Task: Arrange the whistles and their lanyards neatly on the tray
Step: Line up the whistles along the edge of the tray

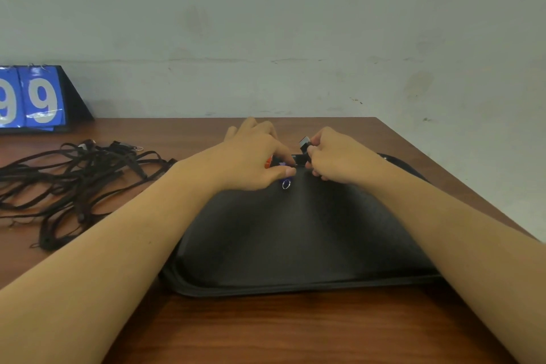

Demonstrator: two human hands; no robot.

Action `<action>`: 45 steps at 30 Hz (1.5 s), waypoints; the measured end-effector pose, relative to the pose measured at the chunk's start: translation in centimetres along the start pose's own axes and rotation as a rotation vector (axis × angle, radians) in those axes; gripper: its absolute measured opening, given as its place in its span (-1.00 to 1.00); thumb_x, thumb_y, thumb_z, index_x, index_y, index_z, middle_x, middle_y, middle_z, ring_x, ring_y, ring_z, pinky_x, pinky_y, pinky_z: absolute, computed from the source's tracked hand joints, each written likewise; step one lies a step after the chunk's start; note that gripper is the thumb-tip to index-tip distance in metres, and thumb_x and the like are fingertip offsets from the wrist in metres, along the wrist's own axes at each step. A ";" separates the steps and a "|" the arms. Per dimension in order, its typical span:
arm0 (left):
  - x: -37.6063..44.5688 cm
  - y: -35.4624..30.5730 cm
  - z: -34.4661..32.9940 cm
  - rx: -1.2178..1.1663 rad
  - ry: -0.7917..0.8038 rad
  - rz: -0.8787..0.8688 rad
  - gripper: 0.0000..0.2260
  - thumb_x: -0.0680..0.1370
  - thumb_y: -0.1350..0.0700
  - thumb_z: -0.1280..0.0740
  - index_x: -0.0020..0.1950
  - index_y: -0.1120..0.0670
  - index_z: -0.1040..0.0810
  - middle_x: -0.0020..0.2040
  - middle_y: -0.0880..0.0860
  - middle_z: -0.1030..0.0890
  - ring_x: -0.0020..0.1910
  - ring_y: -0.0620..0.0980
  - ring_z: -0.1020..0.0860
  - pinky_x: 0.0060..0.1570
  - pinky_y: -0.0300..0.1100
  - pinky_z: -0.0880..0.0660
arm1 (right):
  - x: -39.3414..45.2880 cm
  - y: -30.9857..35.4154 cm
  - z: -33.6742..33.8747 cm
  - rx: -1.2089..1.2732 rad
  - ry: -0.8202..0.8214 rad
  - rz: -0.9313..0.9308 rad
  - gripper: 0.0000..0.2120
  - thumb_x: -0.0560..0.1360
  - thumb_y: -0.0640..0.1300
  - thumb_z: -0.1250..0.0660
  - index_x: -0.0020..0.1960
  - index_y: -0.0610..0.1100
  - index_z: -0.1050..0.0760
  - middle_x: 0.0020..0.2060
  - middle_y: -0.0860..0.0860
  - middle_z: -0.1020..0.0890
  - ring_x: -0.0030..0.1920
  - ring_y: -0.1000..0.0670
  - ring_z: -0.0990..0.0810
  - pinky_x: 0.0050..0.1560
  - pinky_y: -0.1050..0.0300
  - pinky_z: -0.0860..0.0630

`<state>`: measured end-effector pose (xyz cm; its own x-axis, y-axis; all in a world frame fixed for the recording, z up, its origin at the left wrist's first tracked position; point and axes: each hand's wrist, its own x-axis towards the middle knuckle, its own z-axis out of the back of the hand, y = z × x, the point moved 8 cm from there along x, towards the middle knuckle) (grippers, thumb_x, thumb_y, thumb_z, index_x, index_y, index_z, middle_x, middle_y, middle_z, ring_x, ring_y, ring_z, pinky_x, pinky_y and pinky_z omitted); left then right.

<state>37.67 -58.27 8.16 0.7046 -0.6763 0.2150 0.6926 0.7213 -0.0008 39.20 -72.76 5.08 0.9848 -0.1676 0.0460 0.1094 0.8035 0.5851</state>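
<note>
A black tray lies in front of me on the wooden table. Over its far edge, my left hand pinches a small blue whistle with a metal ring hanging below it. An orange whistle shows just under the left palm. My right hand grips a black whistle, held up beside the left fingers. A tangled heap of black lanyards lies on the table to the left of the tray, apart from both hands.
A blue flip scoreboard showing "99" stands at the back left against the wall. The table's right edge runs diagonally close to the tray. Bare wood lies between the tray and me.
</note>
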 end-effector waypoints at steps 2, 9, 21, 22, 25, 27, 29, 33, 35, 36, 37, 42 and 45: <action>0.0 -0.3 -0.1 0.010 -0.002 -0.013 -0.73 0.60 -0.23 -0.26 0.23 -0.21 -0.60 0.10 -0.02 -0.44 0.17 0.00 -0.29 0.14 0.00 -0.31 | 0.0 0.0 0.0 -0.003 0.000 0.000 -0.72 0.63 -0.10 -0.20 0.30 -0.20 -0.36 -0.03 -0.11 -0.66 -0.02 -0.08 -0.67 0.11 -0.15 -0.63; 0.1 -1.0 -0.3 -0.015 0.020 -0.051 -0.75 0.62 -0.17 -0.29 0.26 -0.19 -0.59 0.01 -0.06 -0.53 0.08 0.02 -0.33 0.18 0.03 -0.42 | 0.1 -0.3 0.2 0.004 -0.018 -0.021 -0.72 0.65 -0.10 -0.19 0.32 -0.18 -0.35 -0.03 -0.11 -0.65 -0.01 -0.07 -0.66 0.12 -0.13 -0.63; 0.4 -1.2 -1.3 -0.028 0.062 -0.046 -0.70 0.68 -0.07 -0.21 0.40 -0.17 -0.53 0.06 0.04 -0.41 0.11 0.05 -0.32 0.24 0.05 -0.38 | 0.3 -0.6 0.3 0.030 -0.038 -0.042 -0.72 0.64 -0.11 -0.18 0.31 -0.19 -0.35 -0.06 -0.12 -0.66 -0.05 -0.07 -0.69 0.06 -0.13 -0.66; 0.4 -1.1 -1.3 -0.015 0.062 -0.044 -0.69 0.68 -0.07 -0.21 0.41 -0.17 -0.52 0.07 0.03 -0.40 0.10 0.03 -0.30 0.23 0.03 -0.38 | 0.3 -0.7 0.3 0.029 -0.037 -0.045 -0.72 0.64 -0.11 -0.18 0.32 -0.18 -0.34 -0.06 -0.12 -0.66 -0.05 -0.07 -0.69 0.07 -0.13 -0.65; 0.5 -0.9 -1.1 0.019 0.053 -0.030 -0.65 0.67 -0.09 -0.23 0.47 -0.18 -0.45 0.14 0.02 -0.42 0.11 0.00 -0.28 0.21 -0.02 -0.36 | 0.3 -0.6 0.3 0.021 -0.035 -0.050 -0.71 0.64 -0.11 -0.20 0.33 -0.19 -0.35 -0.06 -0.11 -0.66 -0.05 -0.06 -0.69 0.07 -0.11 -0.66; 0.6 -0.8 -1.0 0.029 0.037 -0.016 -0.60 0.65 -0.10 -0.26 0.50 -0.17 -0.41 0.22 0.02 -0.44 0.16 0.00 -0.29 0.20 -0.04 -0.34 | 0.2 -0.5 0.4 0.008 -0.033 -0.049 -0.74 0.64 -0.12 -0.20 0.29 -0.19 -0.39 -0.05 -0.11 -0.67 -0.04 -0.07 -0.69 0.08 -0.10 -0.66; 0.7 -0.5 -0.9 0.047 0.020 0.007 -0.56 0.63 -0.12 -0.29 0.51 -0.12 -0.39 0.28 0.02 -0.43 0.22 0.02 -0.30 0.21 -0.04 -0.32 | 0.1 -0.5 0.5 0.008 -0.029 -0.050 -0.77 0.64 -0.13 -0.20 0.24 -0.20 -0.43 -0.05 -0.12 -0.68 -0.02 -0.08 -0.69 0.09 -0.10 -0.65; 0.7 0.2 -0.9 0.080 -0.001 0.040 -0.55 0.60 -0.17 -0.31 0.47 -0.09 -0.44 0.32 0.01 -0.40 0.31 0.05 -0.28 0.23 -0.02 -0.31 | -0.2 -0.3 0.6 -0.009 -0.023 -0.024 -0.76 0.64 -0.08 -0.20 0.15 -0.21 -0.52 -0.05 -0.12 -0.70 -0.03 -0.09 -0.70 0.10 -0.08 -0.65; 0.7 0.4 -0.9 0.079 -0.011 0.051 -0.56 0.59 -0.19 -0.32 0.44 -0.09 -0.46 0.31 0.01 -0.40 0.32 0.05 -0.28 0.22 -0.01 -0.30 | -0.3 -0.3 0.7 -0.029 -0.028 -0.020 -0.75 0.63 -0.06 -0.21 0.13 -0.21 -0.54 -0.07 -0.11 -0.70 -0.06 -0.07 -0.69 0.09 -0.06 -0.64; 0.8 0.5 -0.9 0.080 -0.014 0.057 -0.56 0.58 -0.20 -0.32 0.43 -0.10 -0.47 0.31 0.01 -0.41 0.33 0.05 -0.28 0.21 -0.01 -0.30 | -0.3 -0.3 0.7 -0.034 -0.028 -0.022 -0.74 0.62 -0.05 -0.22 0.15 -0.21 -0.54 -0.08 -0.11 -0.70 -0.06 -0.07 -0.69 0.09 -0.05 -0.64; 0.8 0.6 -0.9 0.082 -0.012 0.066 -0.56 0.58 -0.21 -0.32 0.42 -0.10 -0.47 0.31 0.01 -0.41 0.34 0.05 -0.28 0.21 -0.01 -0.30 | -0.2 -0.3 0.7 -0.037 -0.025 -0.024 -0.73 0.62 -0.04 -0.22 0.17 -0.21 -0.53 -0.07 -0.10 -0.69 -0.06 -0.06 -0.69 0.09 -0.04 -0.64; 0.8 1.1 -1.0 0.123 0.001 0.122 -0.55 0.57 -0.26 -0.29 0.37 -0.05 -0.47 0.35 0.03 -0.40 0.36 0.06 -0.29 0.28 0.02 -0.31 | -0.4 -0.2 0.6 -0.022 -0.020 -0.033 -0.58 0.61 -0.01 -0.25 0.38 -0.20 -0.35 -0.03 -0.08 -0.68 -0.05 -0.04 -0.69 0.09 -0.04 -0.64; 0.8 1.5 -1.0 0.150 0.000 0.146 -0.52 0.57 -0.29 -0.26 0.37 -0.03 -0.44 0.36 0.04 -0.39 0.35 0.07 -0.30 0.28 0.04 -0.32 | -0.8 -0.1 0.6 0.008 -0.015 -0.028 -0.57 0.61 -0.02 -0.25 0.39 -0.21 -0.33 -0.05 -0.08 -0.70 -0.05 -0.05 -0.70 0.09 -0.07 -0.65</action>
<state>39.42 -57.87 7.31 0.7956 -0.5632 0.2232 0.5525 0.8257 0.1140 38.35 -73.11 5.49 0.9792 -0.1984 0.0420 0.1354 0.7939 0.5928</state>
